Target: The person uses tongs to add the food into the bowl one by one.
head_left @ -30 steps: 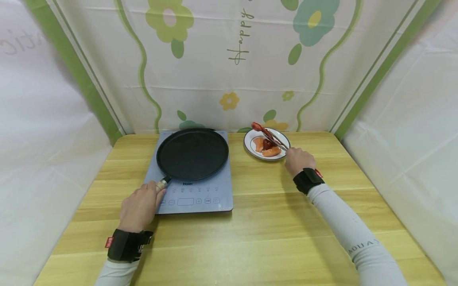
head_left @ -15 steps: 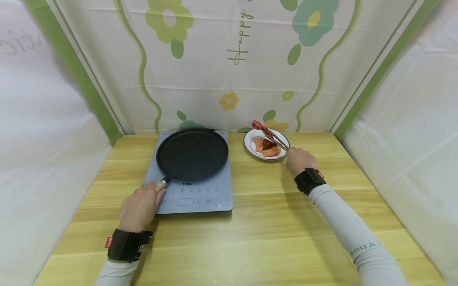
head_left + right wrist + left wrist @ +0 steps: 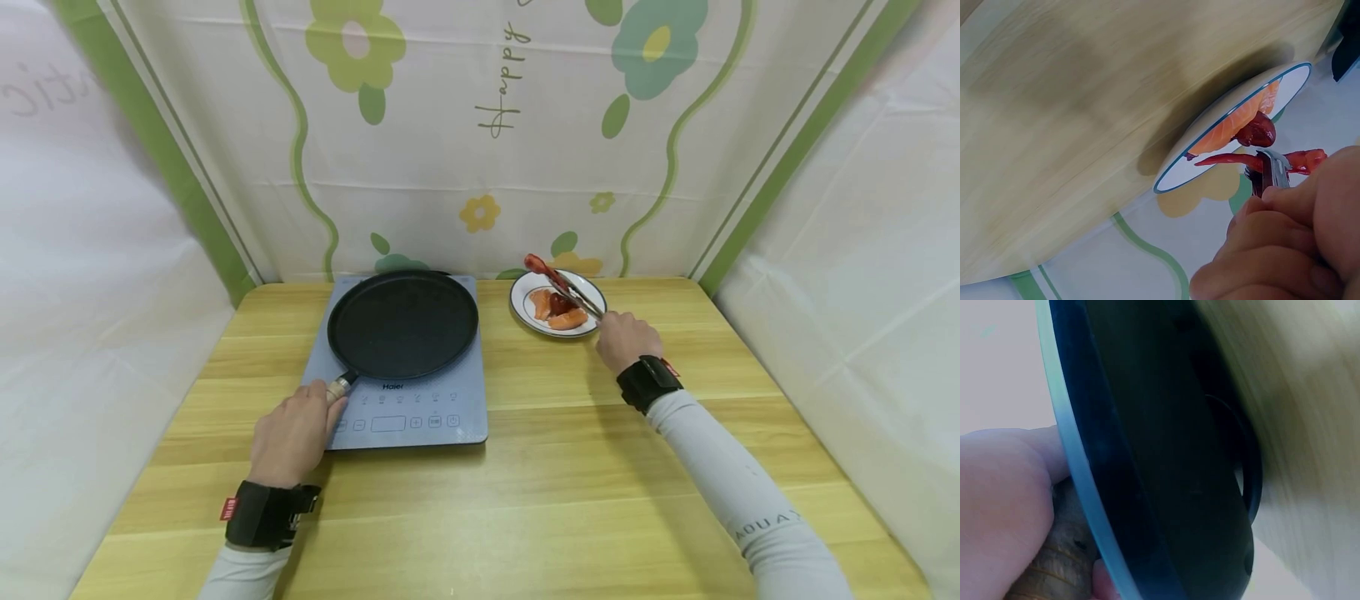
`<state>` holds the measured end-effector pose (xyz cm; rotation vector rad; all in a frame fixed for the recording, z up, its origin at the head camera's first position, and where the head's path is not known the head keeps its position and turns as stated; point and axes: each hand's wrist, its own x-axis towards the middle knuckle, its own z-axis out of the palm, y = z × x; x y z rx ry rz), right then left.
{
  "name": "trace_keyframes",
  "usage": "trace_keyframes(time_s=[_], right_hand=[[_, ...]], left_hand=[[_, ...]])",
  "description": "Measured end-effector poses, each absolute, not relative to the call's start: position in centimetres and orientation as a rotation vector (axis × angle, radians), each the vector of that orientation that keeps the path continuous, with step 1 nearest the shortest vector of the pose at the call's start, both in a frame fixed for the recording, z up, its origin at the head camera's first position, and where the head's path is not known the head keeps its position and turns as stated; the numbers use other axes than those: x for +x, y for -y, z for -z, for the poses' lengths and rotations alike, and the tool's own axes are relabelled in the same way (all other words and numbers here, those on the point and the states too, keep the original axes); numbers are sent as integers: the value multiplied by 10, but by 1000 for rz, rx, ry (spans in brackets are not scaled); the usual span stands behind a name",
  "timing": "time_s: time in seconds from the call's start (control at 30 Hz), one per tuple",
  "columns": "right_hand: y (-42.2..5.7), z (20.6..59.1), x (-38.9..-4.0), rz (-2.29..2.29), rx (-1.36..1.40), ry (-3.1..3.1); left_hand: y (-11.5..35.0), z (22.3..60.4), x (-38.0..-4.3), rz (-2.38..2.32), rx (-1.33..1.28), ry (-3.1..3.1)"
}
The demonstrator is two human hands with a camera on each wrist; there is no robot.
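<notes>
The red-tipped tongs (image 3: 564, 286) sit right of centre in the head view, slanting up and to the left over the white plate (image 3: 593, 292), their tips above the orange fish pieces (image 3: 558, 309) and a dark red piece (image 3: 559, 302) lying on it. The right hand (image 3: 625, 340) curls round the metal handle end of the tongs just at the plate's near rim; in the right wrist view the fingers (image 3: 1272, 250) are folded tight on the metal arms. Left of the plate, near the middle of the frame, a black flat pan (image 3: 403, 323) rests on a grey-blue induction cooker (image 3: 420, 412). The left hand (image 3: 291, 440), lower left of the frame, wraps round the pan's handle (image 3: 339, 387); the left wrist view shows its thumb and palm pressed on the brownish grip. Everything stands on a wooden table (image 3: 570, 467), with a flower-printed cloth (image 3: 480, 125) hanging behind it.
</notes>
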<state>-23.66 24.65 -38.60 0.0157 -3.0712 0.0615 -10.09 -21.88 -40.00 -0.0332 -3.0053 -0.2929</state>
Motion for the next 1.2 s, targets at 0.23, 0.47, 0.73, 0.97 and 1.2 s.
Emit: trace_keyframes(time_s=[0.23,0.47,0.73,0.97,1.2], right_hand=[[-243,382,-234,-38,5,3080],[-242,381,-232,-60,38,3080],[-241,379,-232,-61,45,3069],[-243,380,-234,-54,59,3045],[-243,378,-232,-84,74,3041]], left_hand=[[219,400,-100,300,-34,3004],[219,400,-100,293,-39,3000],[219,401,-101,290,-34,3002],[220,401,-101,295,-33,3010],[220,401,-101,298,-28,3013]])
